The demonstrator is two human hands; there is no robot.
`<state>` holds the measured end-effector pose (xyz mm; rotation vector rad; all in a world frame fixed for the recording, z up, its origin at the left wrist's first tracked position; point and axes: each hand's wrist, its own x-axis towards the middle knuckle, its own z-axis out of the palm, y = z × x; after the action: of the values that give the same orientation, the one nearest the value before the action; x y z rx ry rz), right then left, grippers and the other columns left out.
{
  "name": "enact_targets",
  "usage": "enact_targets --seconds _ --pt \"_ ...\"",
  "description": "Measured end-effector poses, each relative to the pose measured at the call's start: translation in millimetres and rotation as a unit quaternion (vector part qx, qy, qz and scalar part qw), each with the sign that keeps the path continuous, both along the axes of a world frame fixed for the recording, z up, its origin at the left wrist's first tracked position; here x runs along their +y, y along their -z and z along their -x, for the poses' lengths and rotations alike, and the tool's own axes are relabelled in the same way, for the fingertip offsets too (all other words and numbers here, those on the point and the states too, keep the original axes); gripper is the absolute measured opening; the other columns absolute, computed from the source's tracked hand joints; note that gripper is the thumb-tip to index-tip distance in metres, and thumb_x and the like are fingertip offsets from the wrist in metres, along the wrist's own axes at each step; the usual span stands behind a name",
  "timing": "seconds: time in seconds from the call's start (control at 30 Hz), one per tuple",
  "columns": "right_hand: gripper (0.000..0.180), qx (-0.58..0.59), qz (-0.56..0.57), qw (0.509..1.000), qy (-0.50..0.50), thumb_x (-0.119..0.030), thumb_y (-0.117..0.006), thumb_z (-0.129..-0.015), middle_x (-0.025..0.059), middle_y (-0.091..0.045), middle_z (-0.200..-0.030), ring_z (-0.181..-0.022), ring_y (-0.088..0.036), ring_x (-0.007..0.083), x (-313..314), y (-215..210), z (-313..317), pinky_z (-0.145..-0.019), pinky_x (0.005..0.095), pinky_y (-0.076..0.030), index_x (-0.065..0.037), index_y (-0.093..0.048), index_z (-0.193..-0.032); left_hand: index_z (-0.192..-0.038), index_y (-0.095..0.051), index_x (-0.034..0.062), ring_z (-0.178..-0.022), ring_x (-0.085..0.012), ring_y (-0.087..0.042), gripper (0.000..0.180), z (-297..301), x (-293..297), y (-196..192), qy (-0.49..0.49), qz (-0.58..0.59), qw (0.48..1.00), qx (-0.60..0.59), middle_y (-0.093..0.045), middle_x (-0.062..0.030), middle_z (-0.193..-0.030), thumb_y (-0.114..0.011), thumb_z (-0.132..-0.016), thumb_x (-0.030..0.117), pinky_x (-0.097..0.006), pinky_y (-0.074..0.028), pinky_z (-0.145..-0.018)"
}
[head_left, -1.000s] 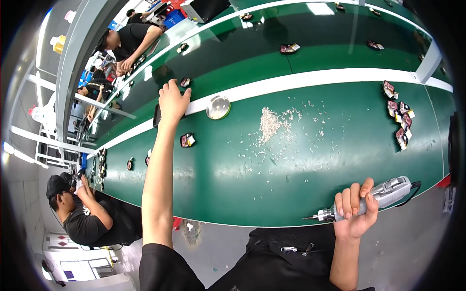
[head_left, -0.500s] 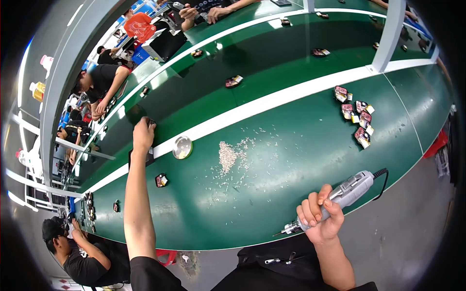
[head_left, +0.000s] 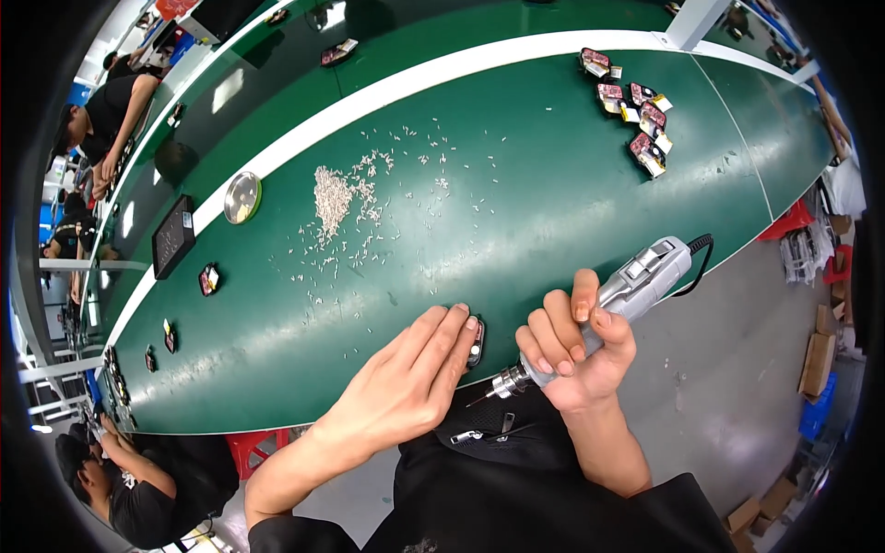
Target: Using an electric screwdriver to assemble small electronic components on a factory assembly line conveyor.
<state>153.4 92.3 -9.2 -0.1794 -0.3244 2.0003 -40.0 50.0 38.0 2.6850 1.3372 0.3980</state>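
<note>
Left hand (head_left: pixel 402 380) touches a small black device (head_left: pixel 477 344) (can't tell its grip); right hand (head_left: pixel 579 364) has its grip round a silver power tool (head_left: pixel 647 275)

Table (head_left: pixel 535 203) looks smooth, glossy; power tool (head_left: pixel 650 274) at its near edge: plastic-looking body (head_left: pixel 636 288), shiny metal chuck (head_left: pixel 508 381).

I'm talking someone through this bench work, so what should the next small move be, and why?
Probably bring the thin bit of the grey power tool over the small dark device. The left hand rests on the device near the table's front edge, and the right hand holds the tool with its bit pointing leftward, apart from the device.
</note>
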Motion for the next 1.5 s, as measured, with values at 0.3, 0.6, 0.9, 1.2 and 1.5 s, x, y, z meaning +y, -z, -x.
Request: enact_targets --seconds 0.3,0.6,0.9,1.2,1.5 --pt "0.013 0.030 -0.004 0.999 -0.032 -0.021 -0.052 -0.089 -0.0003 -0.041 -0.057 -0.046 -0.041 0.0110 -25 5 -8 -0.054 0.0290 -0.040 -0.011 -0.046 -0.084 -0.105 -0.060 -0.0080 -0.097 -0.0272 -0.056 0.038 -3 4 6 -0.034 0.071 0.989 -0.122 -0.057 -0.0137 -0.107 -0.069 -0.070 0.003 -0.035 -0.053 -0.074" --pt "0.004 -0.073 0.101 0.992 -0.005 -0.009 -0.049 -0.088 0.0038 -0.042 -0.059 -0.052 -0.045 0.0148 -62 -6 18 -0.053 0.0307 -0.040 -0.006 -0.048 -0.091 -0.093 -0.063 -0.0123 -0.086 -0.0291 -0.061 0.035 -12 -2 28 -0.012 -0.097 0.991 -0.087 -0.061 -0.0196 -0.097 -0.064 -0.059 -0.001 -0.033 -0.055 -0.064" --pt "0.010 -0.207 0.121 0.971 0.003 -0.017 -0.051 -0.086 0.0035 -0.042 -0.056 -0.043 -0.043 0.0153 -66 -4 24 -0.047 0.0293 -0.040 -0.008 -0.046 -0.085 -0.088 -0.064 -0.0131 -0.086 -0.0308 -0.061 0.029 -27 -12 19 -0.043 -0.095 0.994 -0.024 -0.062 -0.0230 -0.095 -0.062 -0.062 0.001 -0.032 -0.055 -0.068" --pt "0.012 -0.196 -0.077 0.977 0.026 -0.015 -0.050 -0.089 0.0006 -0.041 -0.057 -0.043 -0.041 0.0113 -18 -38 -13 -0.048 0.0303 -0.042 -0.007 -0.042 -0.085 -0.091 -0.064 -0.0154 -0.095 -0.0327 -0.060 0.032 -15 -16 18 -0.004 -0.036 0.999 -0.019 -0.062 -0.0278 -0.104 -0.062 -0.064 0.002 -0.034 -0.054 -0.078" --pt "0.015 -0.225 -0.242 0.943 0.045 -0.022 -0.044 -0.096 -0.0002 -0.042 -0.058 -0.047 -0.042 0.0098 29 -50 -13 -0.054 0.0279 -0.039 -0.007 -0.046 -0.097 -0.095 -0.065 -0.0150 -0.100 -0.0332 -0.061 0.040 -18 -24 23 -0.005 -0.067 0.997 0.026 -0.061 -0.0283 -0.110 -0.058 -0.060 0.004 -0.034 -0.052 -0.086"
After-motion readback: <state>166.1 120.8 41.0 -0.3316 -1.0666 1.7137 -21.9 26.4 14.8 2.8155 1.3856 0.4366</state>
